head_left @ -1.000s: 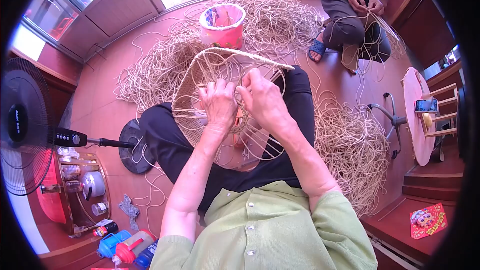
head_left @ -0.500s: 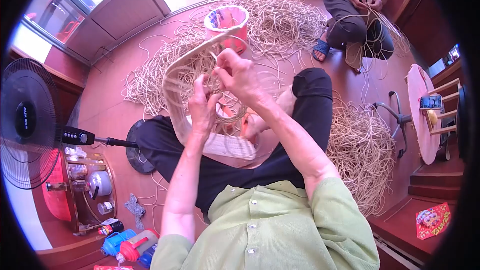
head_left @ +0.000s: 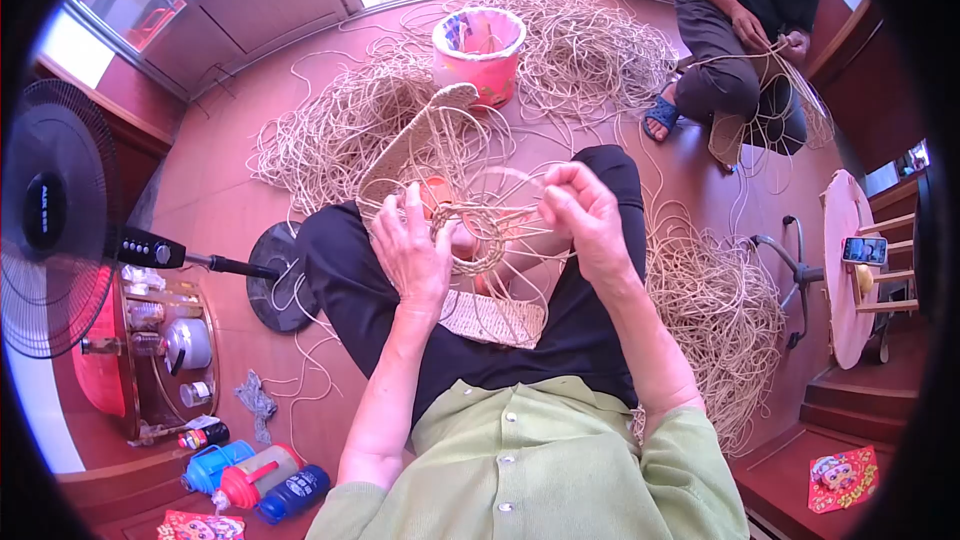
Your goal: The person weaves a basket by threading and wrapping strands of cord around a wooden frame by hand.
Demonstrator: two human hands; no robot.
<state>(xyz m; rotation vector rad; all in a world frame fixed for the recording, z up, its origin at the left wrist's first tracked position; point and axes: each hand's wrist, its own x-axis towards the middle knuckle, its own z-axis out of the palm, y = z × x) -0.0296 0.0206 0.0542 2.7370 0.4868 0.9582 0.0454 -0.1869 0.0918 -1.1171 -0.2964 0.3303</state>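
Observation:
A woven piece of pale cord lies over my lap: a flat plaited band (head_left: 490, 320) bends round, and a coiled, braided ring (head_left: 480, 258) with loose strands sits inside it. My left hand (head_left: 412, 255) grips the left side of this work, thumb near the ring and fingers partly raised. To the right, my right hand (head_left: 588, 215) pinches cord strands (head_left: 515, 215) that stretch across from the ring. The fingertips partly hide the strand ends. Orange footwear (head_left: 436, 195) shows through the loops.
Heaps of loose cord (head_left: 590, 60) lie ahead and more cord (head_left: 710, 330) at my right. A pink bucket (head_left: 478, 75) stands beyond the work. A co-worker (head_left: 745, 40) handles cord at upper right. A standing fan (head_left: 50, 220) and several bottles (head_left: 295, 493) are at left.
My right hand has moved right, away from my left hand, drawing strands out. The woven band has tilted and sits lower, and the whole view has shifted slightly.

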